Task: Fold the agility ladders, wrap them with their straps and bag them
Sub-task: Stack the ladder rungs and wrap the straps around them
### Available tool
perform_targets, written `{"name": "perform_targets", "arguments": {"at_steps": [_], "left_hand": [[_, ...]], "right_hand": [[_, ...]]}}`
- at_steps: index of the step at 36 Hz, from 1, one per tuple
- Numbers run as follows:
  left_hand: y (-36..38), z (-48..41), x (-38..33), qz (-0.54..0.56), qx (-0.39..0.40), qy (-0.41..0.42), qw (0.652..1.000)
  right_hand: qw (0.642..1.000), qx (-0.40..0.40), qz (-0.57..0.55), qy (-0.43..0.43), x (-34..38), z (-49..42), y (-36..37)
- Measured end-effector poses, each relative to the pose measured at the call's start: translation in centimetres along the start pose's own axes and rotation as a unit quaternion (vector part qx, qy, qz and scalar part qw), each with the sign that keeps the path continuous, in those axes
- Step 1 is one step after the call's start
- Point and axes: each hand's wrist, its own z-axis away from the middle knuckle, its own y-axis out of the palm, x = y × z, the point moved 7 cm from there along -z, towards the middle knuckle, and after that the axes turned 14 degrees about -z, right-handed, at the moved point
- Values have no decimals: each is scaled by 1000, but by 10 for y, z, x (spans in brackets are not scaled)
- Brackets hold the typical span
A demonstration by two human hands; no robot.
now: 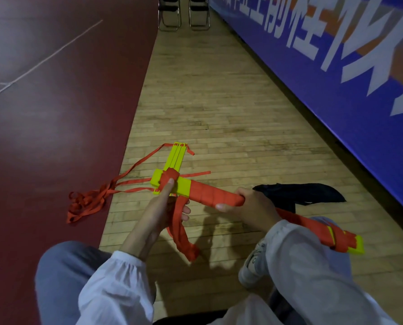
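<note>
A folded bundle of yellow ladder rungs (184, 186) is held above the wooden floor, most of it wound in red strap (215, 196). My right hand (247, 207) grips its wrapped right end. My left hand (165, 205) holds a red strap end (183, 233) that hangs down, its thumb pressing the strap on the bundle's left part. Another stack of yellow rungs (176, 158) lies on the floor behind, its loose red straps (88, 202) trailing left. A wrapped bundle (336, 238) lies at the right by my knee. A black bag (299, 193) lies behind my right hand.
A blue banner wall (336, 78) runs along the right. Dark red court flooring (43, 113) covers the left, wooden floor (219, 102) the middle. Two folding chairs (184, 12) stand far back. My knees and a white shoe (254, 263) fill the foreground.
</note>
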Motion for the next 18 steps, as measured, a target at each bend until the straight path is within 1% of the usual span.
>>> {"name": "perform_targets", "arguments": {"at_steps": [4,7,11,16,18], "left_hand": [[-1,0,-1,3,-20,7,1000],[-1,-1,0,-1,-32,-5,999],[-2,-4,1,2,-44,-23,999],[-2,-3,-1,-7,-52,-39,998],[-2,-2,-2,-8,-56,-38,998]], "right_hand": [[999,-33,25,-8,-1,1,1],[996,-64,58,-16,-1,2,1],[992,-85,86,-32,4,3,1],[986,-77,129,-68,12,3,4],[987,-66,128,-65,12,2,4]]}}
